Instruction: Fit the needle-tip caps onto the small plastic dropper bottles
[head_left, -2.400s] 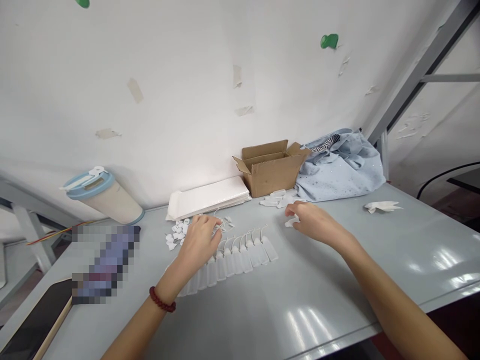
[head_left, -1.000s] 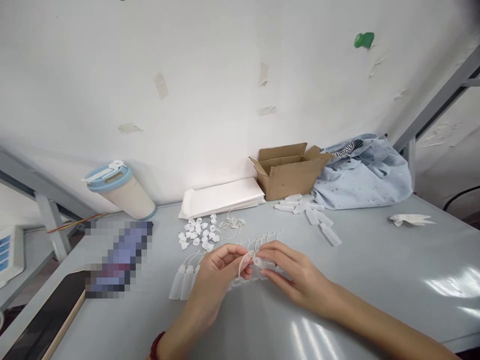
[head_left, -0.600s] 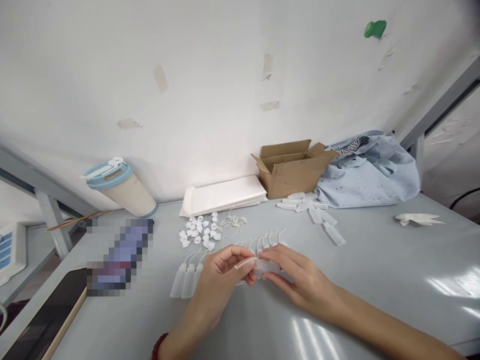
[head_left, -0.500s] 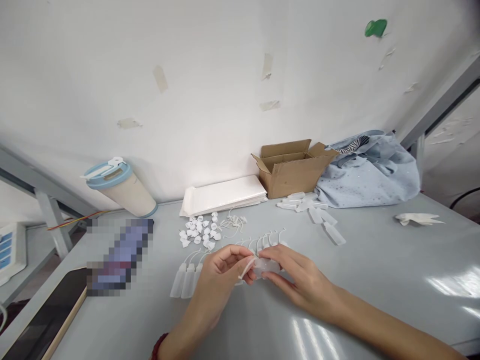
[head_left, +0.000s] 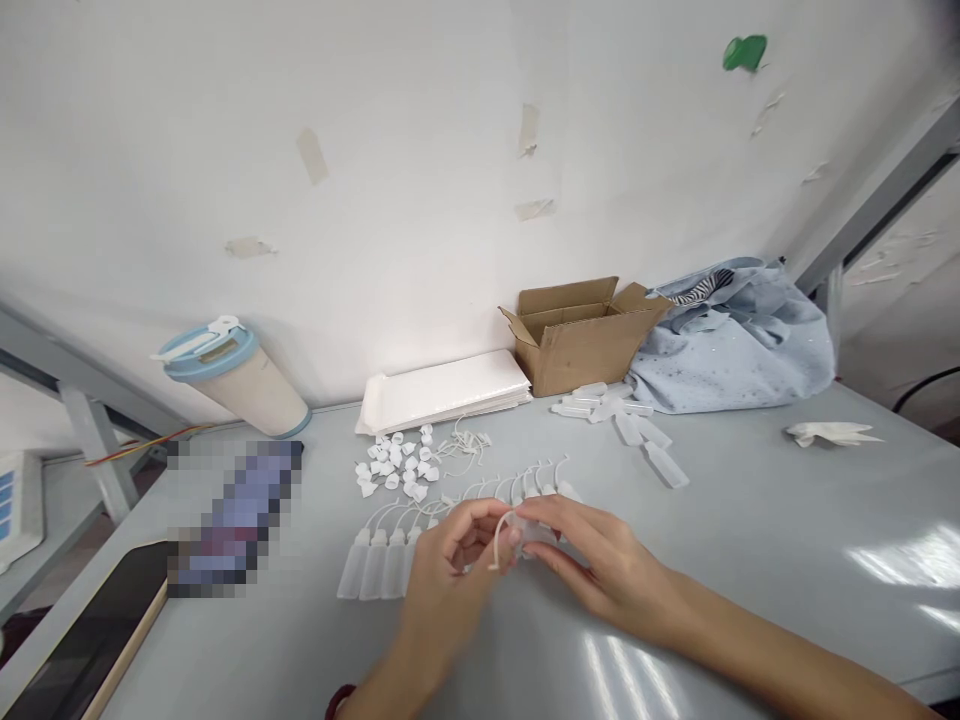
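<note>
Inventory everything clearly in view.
held bottle: 1, translucent, centre
curved tube: 1, whitish, centre
bottle row: 1, translucent, centre
caps: many, white, centre
loose tubes: several, whitish, beside caps
stack: 1, white, back
carton: 1, brown, beside stack
loose bottles: several, translucent, before carton
fabric: 1, blue, beside carton
tumbler: 1, beige and blue, left
pixelated item: 1, bluish, left
slab: 1, black, left
scrap: 1, white, right
table: 1, grey, below
wall: 1, white, behind
tape: several, beige, wall
wall patch: 1, green, right
frames: 2, grey, sides
bracelet: 1, maroon, bottom
left hand: 1, bare, centre
right hand: 1, bare, centre

Striped glare on tabletop point(head_left: 765, 530); left hand point(head_left: 454, 575) slightly blurred
</note>
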